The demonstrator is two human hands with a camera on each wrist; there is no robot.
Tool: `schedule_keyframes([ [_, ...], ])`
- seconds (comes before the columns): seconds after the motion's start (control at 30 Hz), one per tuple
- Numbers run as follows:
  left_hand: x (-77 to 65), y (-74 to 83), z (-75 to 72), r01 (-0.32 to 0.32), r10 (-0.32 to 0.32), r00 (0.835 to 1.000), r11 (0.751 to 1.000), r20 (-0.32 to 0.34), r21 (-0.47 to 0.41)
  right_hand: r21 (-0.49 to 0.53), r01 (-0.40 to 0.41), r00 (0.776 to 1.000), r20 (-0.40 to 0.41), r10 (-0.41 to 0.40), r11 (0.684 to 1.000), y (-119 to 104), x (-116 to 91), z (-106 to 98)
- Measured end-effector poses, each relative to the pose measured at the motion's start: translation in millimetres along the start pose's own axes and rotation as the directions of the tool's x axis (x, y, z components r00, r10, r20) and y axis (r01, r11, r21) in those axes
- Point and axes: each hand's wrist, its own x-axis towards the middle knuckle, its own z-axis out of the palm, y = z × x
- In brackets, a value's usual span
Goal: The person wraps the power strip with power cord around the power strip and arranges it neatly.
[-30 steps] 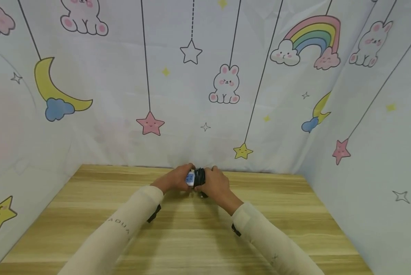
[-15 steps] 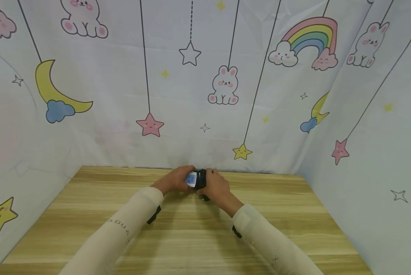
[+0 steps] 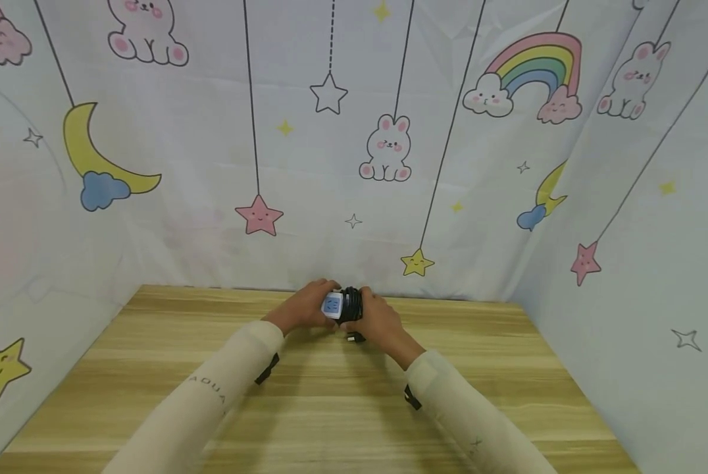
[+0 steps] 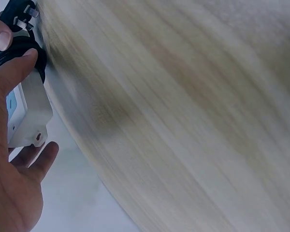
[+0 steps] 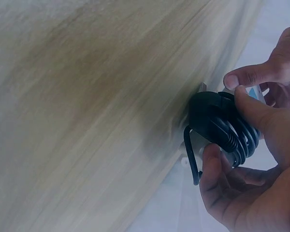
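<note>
A white power strip (image 3: 333, 305) with a blue socket face is held between both hands near the table's far edge. Black cord (image 3: 352, 303) is wound in loops around it. My left hand (image 3: 306, 306) grips the socket end, thumb reaching the cord in the left wrist view. On the other side, my right hand (image 3: 382, 324) holds the wound cord between thumb and fingers. The black plug (image 4: 23, 17) with metal prongs sticks out beside the coil. In the right wrist view a short loop of cord (image 5: 189, 154) hangs loose beside the plug.
The wood-grain table (image 3: 330, 408) stretches toward me under both forearms. Behind it hangs a white cloth (image 3: 306, 164) printed with stars, rabbits and a rainbow, and more of it covers both sides. Dark wrist straps (image 3: 266, 368) show below the cream sleeves (image 3: 206, 388).
The power strip has turned in the hands so its blue socket face shows more squarely. The right hand has shifted slightly right, and the plug shows more plainly below the coil.
</note>
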Motion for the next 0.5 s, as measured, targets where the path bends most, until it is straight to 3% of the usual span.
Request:
schedule_keyframes([
  [0.07,6.8,-15.7,7.2,-0.05,0.05,0.999,0.999,-0.014,-0.01,0.007,-0.008,1.0,0.007,0.008,1.0,-1,0,-1],
  [0.2,3.0,-10.7,3.1,-0.057,0.057,0.998,0.998,-0.025,0.015,0.001,-0.026,1.0,0.004,0.026,1.0,-2,2,-2],
  [0.23,1.0,-8.1,1.8,-0.053,0.054,0.998,0.998,-0.026,0.015,-0.004,-0.031,1.0,0.004,0.031,1.0,-2,2,-1],
  [0.3,-12.7,18.9,-13.2,0.015,-0.015,1.0,1.0,-0.004,0.023,-0.011,-0.038,0.999,0.001,0.038,0.999,-1,2,-1],
  [0.5,-27.9,30.5,-30.9,0.03,-0.029,1.0,0.998,-0.005,0.06,-0.071,0.002,1.0,-0.01,-0.003,0.997,5,3,-10],
])
